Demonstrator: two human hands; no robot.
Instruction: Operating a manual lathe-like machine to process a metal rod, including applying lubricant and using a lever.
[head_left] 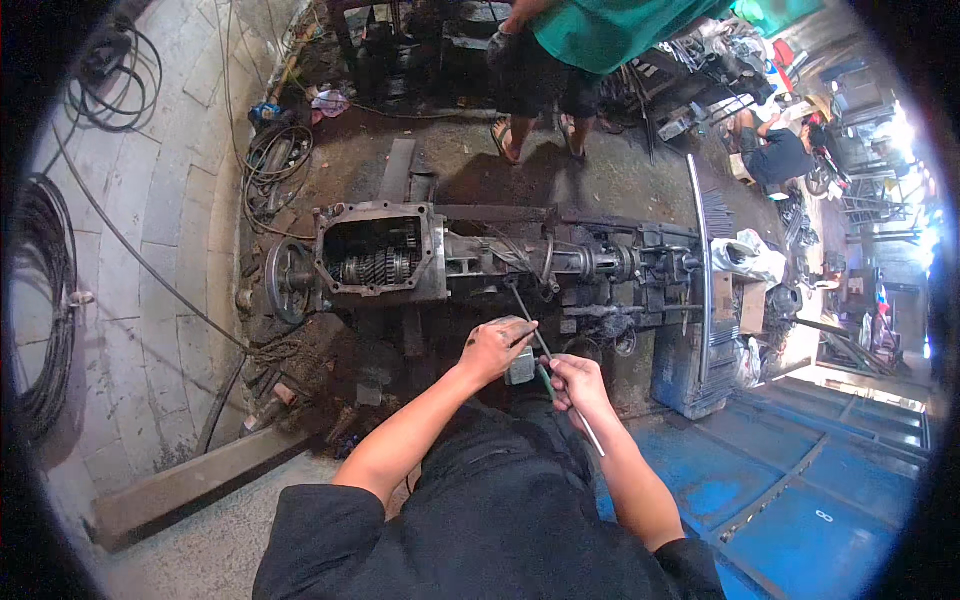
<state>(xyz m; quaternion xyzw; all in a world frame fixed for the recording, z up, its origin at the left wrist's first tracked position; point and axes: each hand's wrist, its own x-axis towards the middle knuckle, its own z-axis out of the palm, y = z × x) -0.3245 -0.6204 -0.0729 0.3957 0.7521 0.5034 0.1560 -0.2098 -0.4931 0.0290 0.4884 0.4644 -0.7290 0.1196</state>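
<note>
A long thin metal rod (593, 436) slants from the machine down toward my lap. My left hand (490, 350), with dark grease smudges, has its fingers closed around the rod's upper part. Lower down, my right hand (578, 384) pinches the same rod between thumb and fingers. The rod's far end reaches the shaft section (520, 258) of a greasy machine; what it touches there is too small to tell. To the left of that section, an open gearbox housing (435, 265) shows toothed gears (380, 268) inside. A small greenish block (520, 368) lies behind my hands.
A handwheel (290, 281) stands at the machine's left end. Across it, a person in a green shirt (620, 35) stands in flip-flops; another person (782, 155) crouches far right. Coiled cables (280, 165), a long metal bar (697, 250) and a blue metal panel (800, 470) surround the area.
</note>
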